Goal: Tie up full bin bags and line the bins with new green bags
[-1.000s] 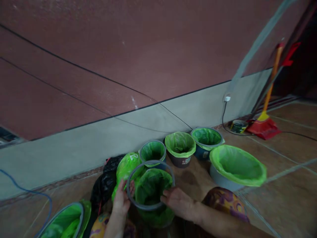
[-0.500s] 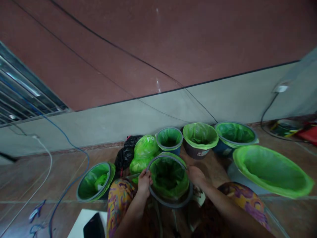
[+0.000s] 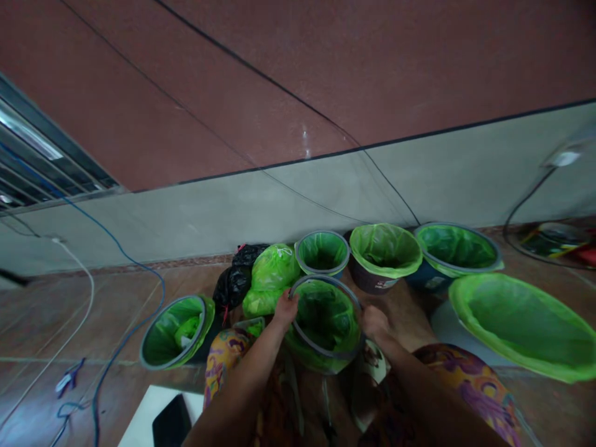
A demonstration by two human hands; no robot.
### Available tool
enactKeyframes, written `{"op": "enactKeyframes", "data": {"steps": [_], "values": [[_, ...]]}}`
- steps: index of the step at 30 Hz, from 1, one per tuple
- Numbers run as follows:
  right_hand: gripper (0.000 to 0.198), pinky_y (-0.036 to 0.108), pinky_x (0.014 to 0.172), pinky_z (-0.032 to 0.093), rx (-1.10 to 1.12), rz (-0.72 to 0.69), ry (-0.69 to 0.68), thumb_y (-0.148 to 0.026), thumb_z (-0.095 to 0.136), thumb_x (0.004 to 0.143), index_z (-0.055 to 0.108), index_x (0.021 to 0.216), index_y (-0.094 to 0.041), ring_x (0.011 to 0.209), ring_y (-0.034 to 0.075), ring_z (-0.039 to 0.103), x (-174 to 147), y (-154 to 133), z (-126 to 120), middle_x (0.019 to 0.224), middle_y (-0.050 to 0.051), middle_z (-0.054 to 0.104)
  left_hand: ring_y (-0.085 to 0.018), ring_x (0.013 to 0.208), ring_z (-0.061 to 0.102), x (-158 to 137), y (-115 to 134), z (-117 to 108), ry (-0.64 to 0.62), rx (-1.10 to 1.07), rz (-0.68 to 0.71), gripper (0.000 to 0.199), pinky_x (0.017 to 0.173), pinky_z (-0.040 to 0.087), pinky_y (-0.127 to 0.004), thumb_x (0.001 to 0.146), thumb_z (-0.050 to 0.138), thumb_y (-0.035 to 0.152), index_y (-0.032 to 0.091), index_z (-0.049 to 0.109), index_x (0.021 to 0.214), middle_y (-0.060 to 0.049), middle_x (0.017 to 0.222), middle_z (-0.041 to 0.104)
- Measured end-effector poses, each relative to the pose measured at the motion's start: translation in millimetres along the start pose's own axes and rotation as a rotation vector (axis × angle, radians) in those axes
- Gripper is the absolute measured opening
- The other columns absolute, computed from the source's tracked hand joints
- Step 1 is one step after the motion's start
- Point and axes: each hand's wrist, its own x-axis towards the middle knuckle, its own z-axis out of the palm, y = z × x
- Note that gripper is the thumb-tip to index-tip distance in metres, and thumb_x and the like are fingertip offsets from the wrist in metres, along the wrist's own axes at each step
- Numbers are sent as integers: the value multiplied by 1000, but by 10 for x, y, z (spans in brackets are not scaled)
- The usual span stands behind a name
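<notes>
Between my knees stands a trash bin lined with a green bag [image 3: 326, 320]. Its grey rim ring [image 3: 336, 352] lies over the bag's mouth, and some green plastic hangs outside below it. The left side of the ring is in my left hand [image 3: 285, 308], fingers closed around it. On the opposite side my right hand [image 3: 374, 321] grips the ring, its fingers partly hidden. Just behind are a small lined bin [image 3: 323, 272] with a grey rim and a brown bin [image 3: 372, 282] with its green bag folded over the edge.
Tied green bags [image 3: 274, 276] and black bags [image 3: 233, 284] sit by the wall. Lined bins stand left [image 3: 148, 351] and right [image 3: 421, 276], beside a large light bin [image 3: 449, 326]. A blue cable [image 3: 135, 267], scissors [image 3: 69, 380] and a phone [image 3: 172, 422] are at left.
The ring has shifted from sitting lower around the front of the bag to lying over its mouth, with green plastic now showing below its front. Both hands have kept their grip.
</notes>
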Motion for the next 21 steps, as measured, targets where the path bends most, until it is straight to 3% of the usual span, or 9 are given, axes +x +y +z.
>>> {"op": "enactKeyframes", "data": {"steps": [3,6,15,21], "values": [[37,29,76,50,-41,0,-33,-19,41,93,70,113,-9,101,28,71,10,-45,42,102,21,74,-19,85,67,99,-84,-99,8,236,75,30,77,49,-28,92,53,24,14,65,117,-8,96,73],[36,29,77,50,-51,-15,-50,-19,42,93,69,114,-9,102,29,71,11,-81,103,104,21,74,-20,95,68,123,-191,-185,-2,339,62,31,86,49,-30,93,50,22,14,66,118,-10,104,73],[38,29,78,49,-52,-70,-18,-17,41,92,66,119,-10,99,27,70,53,-118,234,106,18,73,-21,102,68,81,-401,-180,36,451,-48,36,90,48,-29,94,47,20,14,65,125,-13,111,74],[38,29,76,49,-57,-59,-20,-17,41,92,63,123,-10,96,25,71,107,-149,280,107,19,71,-28,107,67,49,-459,-130,53,557,-121,35,89,48,-34,93,45,19,12,68,120,-20,113,71]]}}
